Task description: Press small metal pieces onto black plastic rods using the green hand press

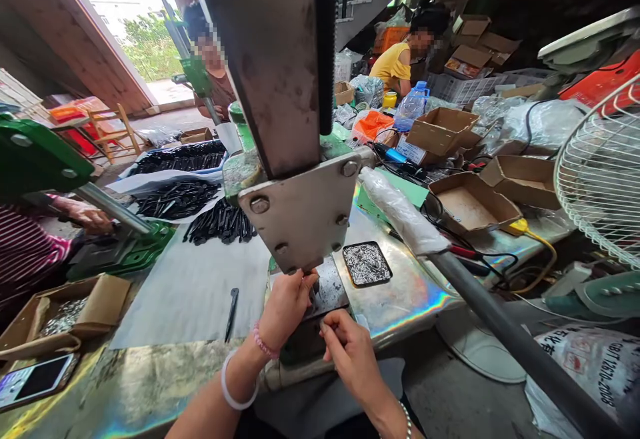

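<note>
My left hand reaches up under the steel head of a hand press, fingers pinched on something too small to make out at the press base. My right hand is curled at the front edge of the base, thumb and fingers pinched together; what they hold is hidden. A small black tray of shiny metal pins sits just right of the press. One black plastic piece lies on the grey sheet to the left.
The long press lever slants to the lower right. Piles of black parts lie behind. A co-worker's hand works a green press on the left. Cardboard boxes, a phone and a fan surround the table.
</note>
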Tool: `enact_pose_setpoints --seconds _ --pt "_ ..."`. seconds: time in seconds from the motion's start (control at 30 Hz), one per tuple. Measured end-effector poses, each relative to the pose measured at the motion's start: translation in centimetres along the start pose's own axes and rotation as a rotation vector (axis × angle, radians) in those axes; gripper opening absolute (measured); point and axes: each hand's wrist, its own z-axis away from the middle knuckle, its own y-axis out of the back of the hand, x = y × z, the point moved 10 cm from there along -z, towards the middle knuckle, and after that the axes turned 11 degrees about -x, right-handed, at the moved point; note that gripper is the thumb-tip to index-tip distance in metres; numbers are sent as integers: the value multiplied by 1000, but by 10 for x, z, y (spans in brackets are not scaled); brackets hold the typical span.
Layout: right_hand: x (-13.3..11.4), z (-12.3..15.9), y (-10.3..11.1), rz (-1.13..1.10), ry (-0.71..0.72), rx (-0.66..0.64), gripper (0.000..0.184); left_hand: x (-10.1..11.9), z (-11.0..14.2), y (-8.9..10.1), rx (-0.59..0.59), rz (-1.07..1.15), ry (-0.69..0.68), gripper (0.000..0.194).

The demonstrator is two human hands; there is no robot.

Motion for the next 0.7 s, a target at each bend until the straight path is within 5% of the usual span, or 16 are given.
enact_pose_setpoints --seconds 0.7 --pt "-1 -1 1 36 -18 9 17 -14 -2 -2 -11 116 78 29"
